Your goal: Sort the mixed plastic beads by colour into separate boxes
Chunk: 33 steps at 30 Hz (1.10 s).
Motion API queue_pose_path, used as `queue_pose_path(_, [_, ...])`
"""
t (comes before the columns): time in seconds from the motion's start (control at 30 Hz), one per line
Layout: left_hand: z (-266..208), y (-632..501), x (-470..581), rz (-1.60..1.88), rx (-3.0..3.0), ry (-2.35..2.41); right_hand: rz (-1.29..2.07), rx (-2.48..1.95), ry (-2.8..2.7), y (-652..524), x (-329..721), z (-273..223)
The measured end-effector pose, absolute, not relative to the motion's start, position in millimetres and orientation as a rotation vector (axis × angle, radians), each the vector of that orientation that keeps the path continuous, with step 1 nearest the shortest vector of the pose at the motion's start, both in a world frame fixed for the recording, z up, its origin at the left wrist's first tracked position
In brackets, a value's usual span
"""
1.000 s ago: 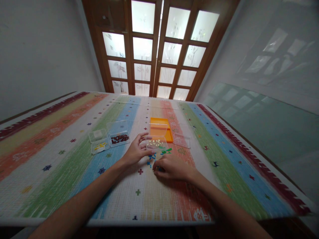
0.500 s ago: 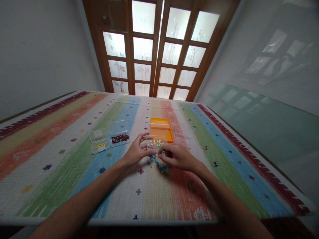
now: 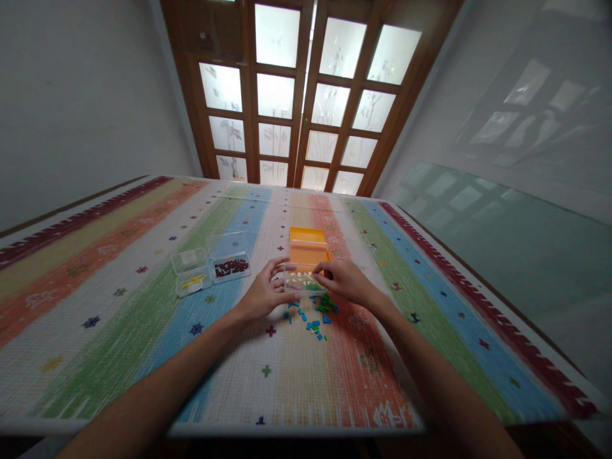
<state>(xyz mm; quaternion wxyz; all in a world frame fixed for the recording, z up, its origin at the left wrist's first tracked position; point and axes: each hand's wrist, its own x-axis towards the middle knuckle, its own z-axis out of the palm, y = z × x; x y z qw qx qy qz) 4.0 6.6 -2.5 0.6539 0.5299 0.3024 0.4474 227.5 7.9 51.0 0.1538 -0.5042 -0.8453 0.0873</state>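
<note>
A clear plastic box (image 3: 308, 287) sits in front of me with several small pale pieces (image 3: 300, 278) in it and some green showing near its front edge. My left hand (image 3: 265, 288) grips the box's left side, thumb at the front and fingers at the back. Over the right part of the box is my right hand (image 3: 344, 278), its thumb and fingertips pinched together; whatever they may hold is too small to make out. Just in front of the box lie loose small blue pieces (image 3: 313, 326) and a heap of green pieces (image 3: 327, 303) on the cloth.
Behind the clear box stands an open orange box (image 3: 308, 235). To the left are a clear box of dark red pieces (image 3: 231, 266) and a smaller open box with yellow pieces (image 3: 193, 281). A striped tablecloth (image 3: 157, 306) covers the table. Wooden doors (image 3: 301, 127) stand beyond.
My right hand has moved from above the loose pieces up and to the right, over the clear box. The green heap it covered now shows. My left hand stays on the box.
</note>
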Motion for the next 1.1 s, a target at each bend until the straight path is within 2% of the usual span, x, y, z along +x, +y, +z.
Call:
queue_pose_path(0.8, [-1.1, 6.1, 3.2, 1.019, 1.228, 0.708, 0.245, -1.33, -2.386, -4.0, 244.3, 55.1])
queue_pose_path(1.1, [-1.1, 6.7, 3.5, 1.042, 1.229, 0.726, 0.658, -1.134, -2.552, -40.5, 245.0, 45.4])
